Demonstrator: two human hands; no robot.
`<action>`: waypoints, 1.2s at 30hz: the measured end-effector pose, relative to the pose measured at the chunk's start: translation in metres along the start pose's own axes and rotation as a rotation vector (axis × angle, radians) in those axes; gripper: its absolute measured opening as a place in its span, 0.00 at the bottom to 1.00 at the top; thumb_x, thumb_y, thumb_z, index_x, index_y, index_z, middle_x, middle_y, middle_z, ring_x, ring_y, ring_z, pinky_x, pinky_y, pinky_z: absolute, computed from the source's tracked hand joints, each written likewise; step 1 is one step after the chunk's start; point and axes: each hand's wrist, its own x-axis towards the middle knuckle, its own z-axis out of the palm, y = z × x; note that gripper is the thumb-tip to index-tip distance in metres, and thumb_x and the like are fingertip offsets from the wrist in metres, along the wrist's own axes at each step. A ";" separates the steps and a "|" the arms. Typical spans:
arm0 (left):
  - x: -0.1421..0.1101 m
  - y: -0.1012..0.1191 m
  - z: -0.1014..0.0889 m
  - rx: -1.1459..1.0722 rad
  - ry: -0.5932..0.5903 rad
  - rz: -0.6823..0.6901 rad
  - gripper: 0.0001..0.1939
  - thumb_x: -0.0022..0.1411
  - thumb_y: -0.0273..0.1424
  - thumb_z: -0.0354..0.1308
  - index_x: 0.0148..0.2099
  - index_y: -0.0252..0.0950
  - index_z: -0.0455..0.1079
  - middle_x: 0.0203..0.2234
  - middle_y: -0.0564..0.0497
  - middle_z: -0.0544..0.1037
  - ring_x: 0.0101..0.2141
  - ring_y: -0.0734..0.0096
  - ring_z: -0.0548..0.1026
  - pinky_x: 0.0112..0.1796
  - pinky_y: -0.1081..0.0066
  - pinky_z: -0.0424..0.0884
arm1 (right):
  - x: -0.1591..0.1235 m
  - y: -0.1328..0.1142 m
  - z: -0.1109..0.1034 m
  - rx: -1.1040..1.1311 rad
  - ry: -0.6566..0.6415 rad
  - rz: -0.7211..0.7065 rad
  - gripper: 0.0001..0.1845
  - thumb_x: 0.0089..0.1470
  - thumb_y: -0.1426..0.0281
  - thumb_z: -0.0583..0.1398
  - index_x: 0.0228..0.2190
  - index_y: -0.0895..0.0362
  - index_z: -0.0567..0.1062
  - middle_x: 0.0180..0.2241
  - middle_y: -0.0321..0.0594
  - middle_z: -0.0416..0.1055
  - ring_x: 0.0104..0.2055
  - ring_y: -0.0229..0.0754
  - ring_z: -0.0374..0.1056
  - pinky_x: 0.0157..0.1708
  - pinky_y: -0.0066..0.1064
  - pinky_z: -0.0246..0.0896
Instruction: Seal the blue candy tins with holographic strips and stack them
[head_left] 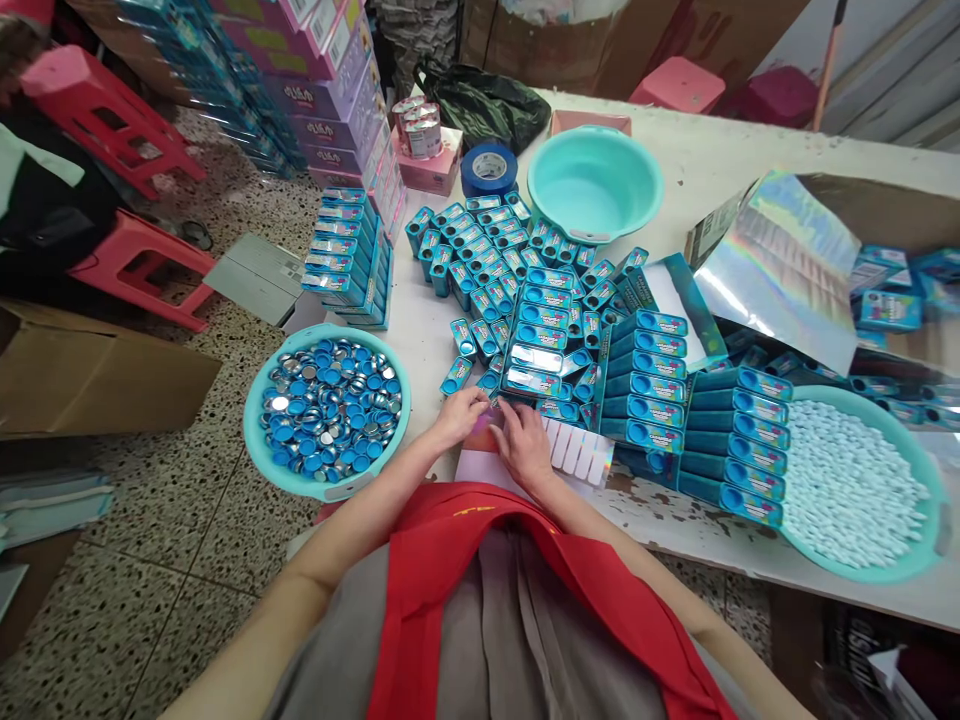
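At the table's front edge my left hand is closed in a pinch. Its fingertips meet over the end of a small blue printed box, and what they hold is too small to make out. Close beside it, my right hand has its fingers bent together at the same spot, with their tips partly hidden. Under my right hand lies a shiny sheet, and a sheet of white stickers sticks out to its right. Right beyond my hands stands a row of blue boxes with several loose blue boxes around it.
A turquoise basin of blue-and-silver caps stands left, another basin of pale small pieces right. At the back are a turquoise basin and blue tape. Stacked blue boxes and an open carton occupy the right.
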 end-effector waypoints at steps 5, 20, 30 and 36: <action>0.001 -0.002 0.003 -0.117 0.027 -0.054 0.10 0.51 0.22 0.50 0.36 0.35 0.67 0.22 0.56 0.72 0.25 0.75 0.70 0.29 0.75 0.66 | 0.003 -0.004 0.007 -0.112 -0.019 -0.025 0.22 0.62 0.63 0.50 0.54 0.56 0.69 0.44 0.51 0.69 0.41 0.50 0.60 0.39 0.41 0.60; 0.001 0.006 0.004 -0.001 0.082 -0.141 0.09 0.55 0.22 0.50 0.37 0.35 0.68 0.23 0.54 0.72 0.27 0.71 0.70 0.32 0.71 0.66 | -0.011 -0.009 -0.009 -0.122 0.032 -0.180 0.12 0.60 0.69 0.55 0.43 0.55 0.74 0.50 0.47 0.71 0.54 0.50 0.60 0.45 0.39 0.52; -0.018 0.029 -0.011 0.092 0.242 0.042 0.10 0.62 0.30 0.49 0.37 0.37 0.72 0.35 0.48 0.77 0.40 0.64 0.72 0.44 0.66 0.65 | 0.028 -0.024 -0.102 0.498 0.170 0.217 0.05 0.56 0.67 0.60 0.30 0.55 0.71 0.26 0.34 0.70 0.27 0.35 0.66 0.28 0.27 0.61; -0.029 0.066 -0.024 -0.308 -0.124 0.215 0.15 0.55 0.40 0.59 0.40 0.35 0.71 0.35 0.50 0.77 0.37 0.69 0.73 0.38 0.71 0.67 | 0.048 -0.021 -0.110 0.673 0.155 0.384 0.10 0.53 0.62 0.61 0.28 0.56 0.71 0.25 0.33 0.71 0.26 0.35 0.66 0.28 0.28 0.62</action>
